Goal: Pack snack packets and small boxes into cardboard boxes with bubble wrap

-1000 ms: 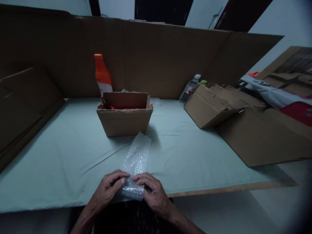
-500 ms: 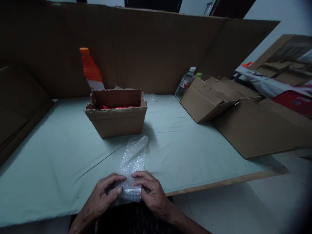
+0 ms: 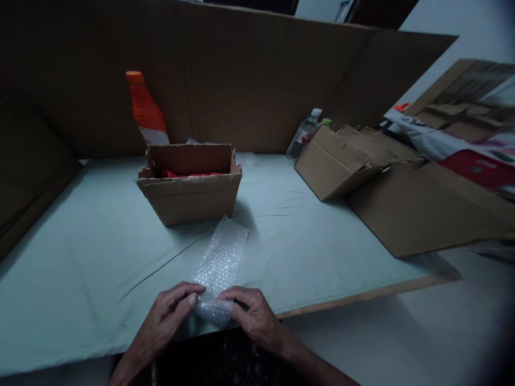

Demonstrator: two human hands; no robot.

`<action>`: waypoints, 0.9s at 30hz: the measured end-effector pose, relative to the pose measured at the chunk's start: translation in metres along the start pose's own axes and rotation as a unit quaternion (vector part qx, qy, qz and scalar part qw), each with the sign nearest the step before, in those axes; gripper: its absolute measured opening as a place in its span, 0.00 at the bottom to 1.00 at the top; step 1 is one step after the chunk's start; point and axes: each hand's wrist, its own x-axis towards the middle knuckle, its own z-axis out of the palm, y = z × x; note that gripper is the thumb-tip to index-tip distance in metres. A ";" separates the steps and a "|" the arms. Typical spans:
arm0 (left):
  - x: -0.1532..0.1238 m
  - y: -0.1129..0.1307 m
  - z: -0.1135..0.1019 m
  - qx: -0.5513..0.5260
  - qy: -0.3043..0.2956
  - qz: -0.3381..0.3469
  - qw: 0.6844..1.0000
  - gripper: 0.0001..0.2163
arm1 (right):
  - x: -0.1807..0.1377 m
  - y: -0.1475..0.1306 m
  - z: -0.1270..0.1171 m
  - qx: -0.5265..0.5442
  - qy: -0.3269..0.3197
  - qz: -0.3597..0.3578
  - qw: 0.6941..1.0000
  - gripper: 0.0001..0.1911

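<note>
A strip of clear bubble wrap [image 3: 222,256] lies on the pale green table cover [image 3: 92,252], its near end rolled up at the table's front edge. My left hand [image 3: 169,316] and my right hand [image 3: 251,316] both pinch that rolled end between fingers and thumbs. The far end of the strip lies flat and reaches almost to a small open cardboard box [image 3: 191,185] with something red inside.
An orange bottle [image 3: 145,110] stands behind the small box. A clear water bottle [image 3: 302,135] stands at the back right beside a tipped cardboard box [image 3: 341,169] and a flat cardboard sheet [image 3: 422,214]. Tall cardboard walls [image 3: 249,80] ring the table's back and left.
The view has drifted left and down a little. The far end of the bubble wrap lifted and then settled flat again. Both hands stay on the rolled near end.
</note>
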 end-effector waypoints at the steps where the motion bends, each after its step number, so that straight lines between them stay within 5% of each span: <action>1: -0.001 0.001 -0.001 0.004 -0.006 0.008 1.000 0.17 | 0.001 -0.001 -0.001 0.019 -0.003 0.025 1.000 0.10; 7: -0.004 0.001 -0.002 0.011 -0.018 0.006 1.000 0.15 | 0.007 -0.002 -0.006 0.119 -0.014 0.120 0.985 0.09; 17: 0.008 -0.012 -0.013 -0.057 0.029 -0.091 0.994 0.17 | 0.008 -0.003 -0.010 0.057 -0.016 0.081 0.995 0.11; 27: 0.007 -0.012 -0.013 -0.054 -0.073 -0.021 0.996 0.15 | 0.007 -0.002 -0.005 0.030 0.021 0.052 0.998 0.12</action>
